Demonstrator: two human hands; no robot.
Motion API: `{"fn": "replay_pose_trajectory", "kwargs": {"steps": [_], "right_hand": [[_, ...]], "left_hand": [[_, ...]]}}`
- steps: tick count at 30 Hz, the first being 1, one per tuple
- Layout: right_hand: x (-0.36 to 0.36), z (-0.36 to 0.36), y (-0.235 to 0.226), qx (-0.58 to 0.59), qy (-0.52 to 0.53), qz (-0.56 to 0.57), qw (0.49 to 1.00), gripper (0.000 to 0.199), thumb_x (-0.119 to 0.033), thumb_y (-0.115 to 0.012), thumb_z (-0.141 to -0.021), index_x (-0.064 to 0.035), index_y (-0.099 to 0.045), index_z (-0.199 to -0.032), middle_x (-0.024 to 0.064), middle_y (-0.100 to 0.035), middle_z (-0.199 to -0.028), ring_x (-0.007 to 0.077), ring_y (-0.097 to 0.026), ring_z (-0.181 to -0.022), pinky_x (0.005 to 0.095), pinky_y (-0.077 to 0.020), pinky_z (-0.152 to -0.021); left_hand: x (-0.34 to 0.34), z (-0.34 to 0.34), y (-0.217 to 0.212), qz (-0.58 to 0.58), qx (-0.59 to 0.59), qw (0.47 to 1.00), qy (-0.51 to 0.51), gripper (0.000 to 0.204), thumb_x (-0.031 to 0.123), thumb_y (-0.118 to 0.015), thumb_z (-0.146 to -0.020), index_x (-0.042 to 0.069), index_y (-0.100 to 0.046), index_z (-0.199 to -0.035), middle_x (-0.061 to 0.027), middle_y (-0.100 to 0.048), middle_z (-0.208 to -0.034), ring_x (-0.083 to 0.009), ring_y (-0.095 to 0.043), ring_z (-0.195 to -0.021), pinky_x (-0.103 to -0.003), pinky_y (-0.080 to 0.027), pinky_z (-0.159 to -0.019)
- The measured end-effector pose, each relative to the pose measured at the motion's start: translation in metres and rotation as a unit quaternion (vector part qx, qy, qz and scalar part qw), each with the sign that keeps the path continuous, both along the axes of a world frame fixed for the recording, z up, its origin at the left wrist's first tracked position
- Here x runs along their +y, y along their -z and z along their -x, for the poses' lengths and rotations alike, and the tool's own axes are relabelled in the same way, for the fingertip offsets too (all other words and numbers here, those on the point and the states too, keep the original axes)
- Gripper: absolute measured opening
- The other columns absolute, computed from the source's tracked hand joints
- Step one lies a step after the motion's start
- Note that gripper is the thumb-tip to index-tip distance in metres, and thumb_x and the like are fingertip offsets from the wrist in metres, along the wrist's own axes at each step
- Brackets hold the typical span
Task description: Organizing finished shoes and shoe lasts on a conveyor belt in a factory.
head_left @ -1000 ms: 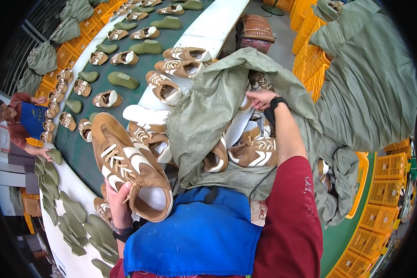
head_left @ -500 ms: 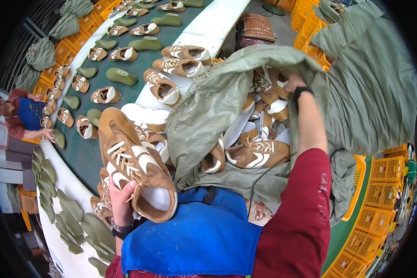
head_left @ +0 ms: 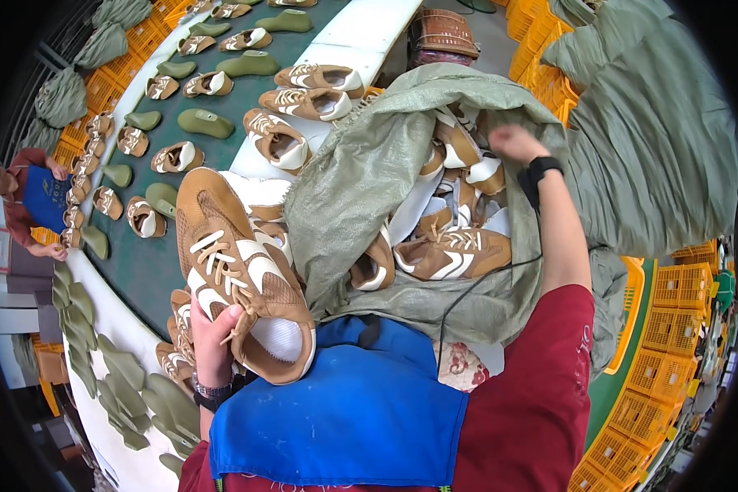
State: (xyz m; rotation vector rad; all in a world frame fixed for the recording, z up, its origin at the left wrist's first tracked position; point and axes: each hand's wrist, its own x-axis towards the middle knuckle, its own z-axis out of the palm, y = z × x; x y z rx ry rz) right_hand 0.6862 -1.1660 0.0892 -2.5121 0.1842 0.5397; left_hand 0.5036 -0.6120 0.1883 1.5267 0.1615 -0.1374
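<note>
Evidently the step in hand is pulling tan-and-white sneakers out of a big green woven sack (head_left: 361,189) and gathering them. The left hand (head_left: 209,336) has its fingers wrapped closed around a held sneaker (head_left: 242,275), gripping it by the laced side with the toe pointing away and the open heel end near the blue apron (head_left: 344,410). The right hand (head_left: 512,141), with a black wristband, reaches into the mouth of the sack; it is blurred, so I cannot tell how far its fingers are closed or whether they hold anything. Just below it, inside the sack, lies a loose sneaker (head_left: 451,254) among several others. More sneakers and green shoe lasts (head_left: 207,123) lie along the dark green conveyor belt (head_left: 152,262) to the left, where another person in a blue apron (head_left: 37,193) works. Judging by this, the next move calls for the right hand to close on one sneaker in the pile and lift it clear of the sack's folded rim
</note>
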Motion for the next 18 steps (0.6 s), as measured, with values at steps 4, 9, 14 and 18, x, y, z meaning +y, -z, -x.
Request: {"fn": "replay_pose_trajectory", "kwargs": {"steps": [4, 9, 14, 18], "right_hand": [[0.017, 0.048, 0.062, -0.002, -0.001, 0.19, 0.982, 0.069, -0.033, -0.075, -0.06, -0.0128, -0.052, -0.121, 0.0195, -0.057, -0.113, 0.0359, -0.055, -0.103, 0.0405, -0.0449, -0.091], [0.036, 0.084, 0.049, -0.062, -0.062, 0.292, 0.952, 0.066, -0.031, -0.079, -0.055, -0.0139, -0.057, -0.115, 0.0168, -0.051, -0.113, 0.0381, -0.048, -0.107, 0.0434, -0.0446, -0.089], [0.075, 0.151, -0.001, -0.214, -0.097, 0.112, 0.966, 0.045, -0.012, -0.081, -0.053, -0.006, -0.059, -0.091, 0.0132, -0.051, -0.105, 0.0326, -0.048, -0.102, 0.0393, -0.0424, -0.088], [0.1, 0.213, -0.021, -0.32, 0.01, 0.072, 0.945, 0.043, -0.008, -0.08, -0.054, -0.0037, -0.054, -0.088, 0.0133, -0.049, -0.108, 0.0328, -0.047, -0.104, 0.0385, -0.0408, -0.089]], "left_hand": [[0.001, 0.004, 0.002, 0.009, -0.002, 1.0, -0.013, 0.06, 0.018, -0.066, -0.075, -0.001, -0.039, -0.125, -0.0107, -0.053, -0.115, -0.019, -0.053, -0.102, -0.031, -0.041, -0.091], [0.005, 0.004, 0.002, 0.029, 0.008, 0.999, -0.012, 0.064, 0.013, -0.07, -0.072, -0.001, -0.038, -0.127, -0.0095, -0.055, -0.114, -0.0173, -0.056, -0.099, -0.03, -0.044, -0.087], [0.01, 0.011, 0.001, 0.041, -0.009, 0.999, -0.03, 0.063, 0.015, -0.069, -0.073, -0.001, -0.039, -0.126, -0.0099, -0.055, -0.113, -0.0175, -0.056, -0.099, -0.03, -0.044, -0.087], [0.008, 0.003, 0.006, 0.047, 0.015, 0.999, -0.008, 0.065, 0.016, -0.07, -0.073, -0.001, -0.038, -0.126, -0.0101, -0.055, -0.113, -0.0174, -0.056, -0.097, -0.03, -0.045, -0.086]]}}
